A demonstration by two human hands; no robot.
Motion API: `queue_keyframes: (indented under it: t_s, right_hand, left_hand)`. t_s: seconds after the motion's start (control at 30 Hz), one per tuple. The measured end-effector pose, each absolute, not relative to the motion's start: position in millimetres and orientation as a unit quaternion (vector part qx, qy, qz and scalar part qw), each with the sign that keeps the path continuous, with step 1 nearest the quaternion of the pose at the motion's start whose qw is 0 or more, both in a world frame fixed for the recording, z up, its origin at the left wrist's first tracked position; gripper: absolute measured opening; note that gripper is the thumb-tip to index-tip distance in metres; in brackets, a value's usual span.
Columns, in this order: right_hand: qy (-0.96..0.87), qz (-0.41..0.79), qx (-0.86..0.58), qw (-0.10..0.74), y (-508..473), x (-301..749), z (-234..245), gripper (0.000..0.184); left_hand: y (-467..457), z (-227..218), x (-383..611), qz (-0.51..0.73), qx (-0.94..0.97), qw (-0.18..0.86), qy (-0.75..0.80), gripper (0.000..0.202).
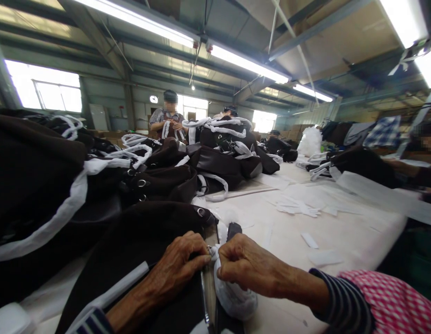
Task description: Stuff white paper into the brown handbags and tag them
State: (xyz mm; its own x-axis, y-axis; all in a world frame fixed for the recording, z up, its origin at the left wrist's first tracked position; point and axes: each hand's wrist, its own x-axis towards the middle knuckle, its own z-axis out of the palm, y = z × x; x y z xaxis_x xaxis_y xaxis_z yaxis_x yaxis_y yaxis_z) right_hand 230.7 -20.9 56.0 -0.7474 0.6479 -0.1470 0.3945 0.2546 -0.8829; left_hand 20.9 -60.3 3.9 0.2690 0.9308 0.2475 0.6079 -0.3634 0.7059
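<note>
A dark brown bag [139,246] lies on the table right in front of me, with a metal eyelet [200,212] near its top edge. My left hand [179,266] rests on the bag, its fingers closed in a pinch on white wrapping paper [232,297] at the bag's metal-edged rim. My right hand [246,264] is a fist gripping the same white paper from the right. The two hands nearly touch. A dark strap end [233,229] pokes up just behind my right hand.
Piles of dark brown bags with white paper-wrapped handles [72,185] fill the left and middle of the long table [358,236]. White paper scraps [299,206] lie scattered on it. Other people work at the far end [168,118] and on the right [427,144].
</note>
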Motion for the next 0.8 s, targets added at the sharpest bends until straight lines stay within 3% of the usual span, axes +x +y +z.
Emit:
queue_keyframes:
  t_s: [0.8]
  right_hand:
    - [-0.839, 0.398, -0.363, 0.074, 0.5, 216.2, 57.3, 0.030]
  left_hand:
    - [-60.2, 0.6, 17.3, 0.336, 0.759, 0.242, 0.503, 0.023]
